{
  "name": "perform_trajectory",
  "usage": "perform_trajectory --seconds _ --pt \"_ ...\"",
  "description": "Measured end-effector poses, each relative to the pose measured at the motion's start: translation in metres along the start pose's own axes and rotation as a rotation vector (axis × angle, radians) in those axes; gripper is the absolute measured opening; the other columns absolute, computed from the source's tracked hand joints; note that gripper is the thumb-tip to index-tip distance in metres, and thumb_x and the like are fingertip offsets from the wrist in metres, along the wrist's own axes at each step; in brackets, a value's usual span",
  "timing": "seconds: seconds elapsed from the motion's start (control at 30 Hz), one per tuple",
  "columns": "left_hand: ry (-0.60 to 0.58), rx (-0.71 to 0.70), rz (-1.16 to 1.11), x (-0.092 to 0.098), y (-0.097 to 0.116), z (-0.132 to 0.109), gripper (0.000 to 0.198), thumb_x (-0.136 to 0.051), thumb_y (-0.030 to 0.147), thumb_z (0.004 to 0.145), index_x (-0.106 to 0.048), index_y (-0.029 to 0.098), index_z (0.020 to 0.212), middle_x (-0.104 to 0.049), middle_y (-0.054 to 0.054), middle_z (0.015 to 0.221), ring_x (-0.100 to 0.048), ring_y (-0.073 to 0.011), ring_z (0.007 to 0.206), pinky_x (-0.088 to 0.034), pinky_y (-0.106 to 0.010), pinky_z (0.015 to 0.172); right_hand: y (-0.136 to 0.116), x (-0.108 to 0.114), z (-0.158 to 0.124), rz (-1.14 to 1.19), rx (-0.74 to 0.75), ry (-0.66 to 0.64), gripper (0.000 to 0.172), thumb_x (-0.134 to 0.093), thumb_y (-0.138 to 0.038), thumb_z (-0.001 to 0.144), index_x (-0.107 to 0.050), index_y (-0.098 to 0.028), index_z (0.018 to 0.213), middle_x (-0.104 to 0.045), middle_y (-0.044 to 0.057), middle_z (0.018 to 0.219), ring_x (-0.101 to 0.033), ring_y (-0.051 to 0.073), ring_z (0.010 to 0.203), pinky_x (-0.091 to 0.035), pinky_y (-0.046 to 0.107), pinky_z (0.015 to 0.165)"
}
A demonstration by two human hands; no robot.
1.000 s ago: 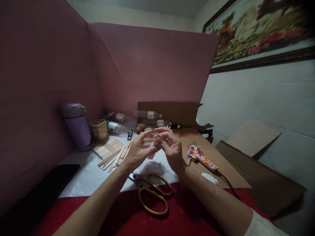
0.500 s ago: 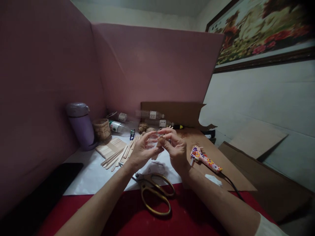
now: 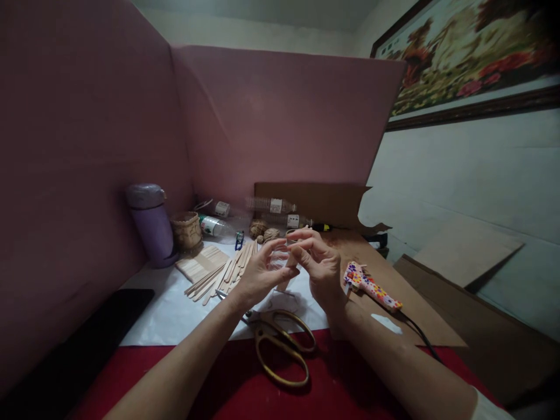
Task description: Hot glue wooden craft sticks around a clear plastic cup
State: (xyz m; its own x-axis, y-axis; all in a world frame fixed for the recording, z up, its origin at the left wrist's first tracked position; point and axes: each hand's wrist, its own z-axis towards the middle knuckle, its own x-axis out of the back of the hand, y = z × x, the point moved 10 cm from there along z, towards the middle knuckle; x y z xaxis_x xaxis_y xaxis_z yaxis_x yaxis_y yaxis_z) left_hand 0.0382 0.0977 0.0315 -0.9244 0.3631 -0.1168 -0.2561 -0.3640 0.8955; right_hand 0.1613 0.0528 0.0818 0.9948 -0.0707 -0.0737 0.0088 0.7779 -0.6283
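a pink board (image 3: 284,116) backs the white sheet (image 3: 175,309); gold scissors (image 3: 284,350) lie under the wrists, with a patterned glue gun (image 3: 371,286) to their right. above the sheet, the left hand (image 3: 258,277) pinches a small clear piece (image 3: 276,261) and the right hand (image 3: 321,268) a wooden stick (image 3: 286,275), fingers curled shut, fingertips touching.

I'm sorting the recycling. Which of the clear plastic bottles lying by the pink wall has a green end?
The clear plastic bottle lying right beside the small woven basket; its basket-side end is green, the others show no green.
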Motion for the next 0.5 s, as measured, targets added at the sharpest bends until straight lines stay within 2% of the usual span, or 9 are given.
perform_trajectory --seconds 0.5 --pt "-0.016 -0.008 -0.032 -0.0007 -0.0050 0.0000 0.059 -0.092 0.034 0.057 -0.069 0.022 0.110 -0.067 -0.009 0.111 -0.063 -0.0243 0.100 -0.053 -0.036 0.083 -0.0013 -0.0014 -0.0014 -0.020 -0.019 0.021 0.019 -0.070 -0.029 0.085 -0.071 -0.024 0.066 -0.069 0.006 0.094 -0.059 0.024 0.100 -0.042 0.045 0.096"
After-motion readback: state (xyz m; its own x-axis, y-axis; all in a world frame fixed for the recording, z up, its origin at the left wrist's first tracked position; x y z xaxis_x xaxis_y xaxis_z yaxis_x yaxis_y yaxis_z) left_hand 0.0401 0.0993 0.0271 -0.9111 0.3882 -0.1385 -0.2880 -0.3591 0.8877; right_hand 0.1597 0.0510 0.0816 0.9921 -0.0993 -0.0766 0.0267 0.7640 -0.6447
